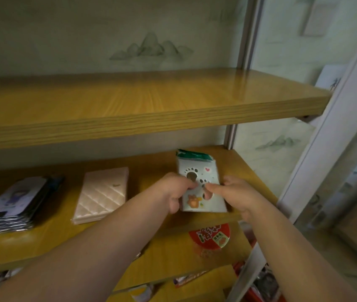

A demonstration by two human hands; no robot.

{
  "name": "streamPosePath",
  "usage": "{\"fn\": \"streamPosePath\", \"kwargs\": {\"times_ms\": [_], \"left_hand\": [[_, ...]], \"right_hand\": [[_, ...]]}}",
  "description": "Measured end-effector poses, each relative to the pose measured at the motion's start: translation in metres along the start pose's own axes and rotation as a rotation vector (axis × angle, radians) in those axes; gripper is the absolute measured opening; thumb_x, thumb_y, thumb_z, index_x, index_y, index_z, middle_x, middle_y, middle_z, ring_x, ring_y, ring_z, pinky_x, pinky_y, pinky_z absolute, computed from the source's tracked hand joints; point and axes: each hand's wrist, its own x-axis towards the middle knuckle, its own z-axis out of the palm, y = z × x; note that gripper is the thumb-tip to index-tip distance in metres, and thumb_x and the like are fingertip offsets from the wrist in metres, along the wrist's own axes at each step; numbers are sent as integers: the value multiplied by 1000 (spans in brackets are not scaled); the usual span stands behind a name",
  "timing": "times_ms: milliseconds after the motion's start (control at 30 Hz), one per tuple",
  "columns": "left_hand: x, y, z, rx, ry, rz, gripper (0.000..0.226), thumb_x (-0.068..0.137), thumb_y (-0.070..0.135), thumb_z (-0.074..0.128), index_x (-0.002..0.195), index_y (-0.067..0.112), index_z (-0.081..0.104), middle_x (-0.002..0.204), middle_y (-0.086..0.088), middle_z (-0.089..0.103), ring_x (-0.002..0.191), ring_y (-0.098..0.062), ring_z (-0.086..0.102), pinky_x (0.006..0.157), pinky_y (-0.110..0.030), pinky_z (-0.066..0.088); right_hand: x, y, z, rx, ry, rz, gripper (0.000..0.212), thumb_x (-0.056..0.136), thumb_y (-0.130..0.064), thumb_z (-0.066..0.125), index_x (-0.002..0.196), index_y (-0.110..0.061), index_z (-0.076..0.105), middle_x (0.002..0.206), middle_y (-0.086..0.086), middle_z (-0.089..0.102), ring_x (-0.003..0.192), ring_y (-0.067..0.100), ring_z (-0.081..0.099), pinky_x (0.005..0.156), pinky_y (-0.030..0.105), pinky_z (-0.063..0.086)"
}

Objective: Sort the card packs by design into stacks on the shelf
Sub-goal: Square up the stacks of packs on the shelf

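— Where is the paw-print pack (201, 186) sitting?

— On the middle shelf (151, 171), right end, long axis running front to back. Both hands are pinching its near half: left hand (173, 192) on its left edge, right hand (236, 195) on its right, fingers curled.

— Room?

— The pink quilted stack (101, 195) is lying well apart leftward; the shelf's right edge is coming close.

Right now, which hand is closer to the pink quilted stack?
Left. The left hand grips the paw-print pack just right of the pink quilted stack; the right hand holds that pack's far side, farther away.
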Motion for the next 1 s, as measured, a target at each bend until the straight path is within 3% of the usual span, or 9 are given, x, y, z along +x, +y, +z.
{"fn": "streamPosePath", "kwargs": {"times_ms": [133, 200, 267, 333, 400, 467, 667, 833, 1000], "left_hand": [[-7, -9, -3, 199, 4, 276, 31, 91, 18, 71, 113, 24, 50, 113, -2, 68, 97, -25, 71, 78, -46, 62], [-11, -12, -7, 285, -7, 452, 39, 94, 23, 67, 123, 29, 43, 118, 7, 64, 107, -18, 67, 85, -40, 60], [-10, -14, -10, 338, -8, 617, 49, 96, 20, 65, 133, 32, 34, 117, 19, 59, 111, 1, 61, 90, -23, 54], [-8, -18, -11, 397, 17, 717, 54, 96, 16, 64, 134, 33, 29, 116, 28, 52, 105, 19, 53, 84, -1, 42], [-2, -28, -10, 424, 32, 718, 56, 96, 17, 65, 136, 29, 28, 120, 25, 51, 109, 11, 53, 81, 3, 39], [3, -37, -9, 440, 16, 680, 60, 96, 20, 65, 143, 22, 27, 127, 16, 52, 116, 1, 51, 79, 3, 40], [17, -45, -13, 497, 45, 674, 60, 94, 21, 68, 141, 21, 31, 131, 10, 54, 114, 1, 53, 84, 1, 39], [25, -49, -14, 623, 99, 675, 66, 91, 26, 71, 144, 20, 31, 139, -4, 49, 131, -18, 45, 110, -39, 41], [22, -50, -13, 650, 150, 677, 66, 91, 28, 71, 144, 25, 33, 138, -1, 44, 131, -17, 39, 110, -37, 37]], "right_hand": [[1, -2, 4, 57, 102, -170, 25, 93, -33, 68, 117, -31, 63, 102, -10, 76, 90, 9, 72, 69, 28, 56], [-1, -1, 9, 58, 179, -358, 34, 93, -26, 68, 123, -40, 58, 108, -18, 73, 99, 1, 69, 75, 25, 57], [-4, 1, 11, 61, 215, -531, 46, 93, -20, 69, 130, -41, 51, 117, -20, 68, 106, -6, 64, 78, 17, 55], [-7, 5, 12, 54, 202, -602, 52, 93, -18, 68, 135, -39, 45, 124, -19, 65, 114, -7, 59, 85, 15, 53], [-7, 11, 13, 7, 182, -588, 51, 94, -19, 67, 133, -42, 43, 125, -20, 62, 116, -8, 56, 91, 20, 50], [-6, 17, 14, -51, 150, -531, 47, 96, -24, 64, 132, -45, 42, 123, -24, 60, 113, -11, 55, 91, 21, 49], [-2, 28, 18, -107, 229, -467, 46, 98, -30, 60, 141, -36, 42, 132, -17, 60, 120, 0, 55, 95, 29, 51], [1, 33, 20, -103, 249, -448, 48, 97, -32, 61, 141, -37, 43, 134, -17, 60, 123, 3, 55, 97, 35, 52], [4, 37, 17, -67, 243, -444, 46, 95, -30, 66, 135, -42, 48, 126, -22, 64, 117, -2, 58, 93, 30, 53]]}}
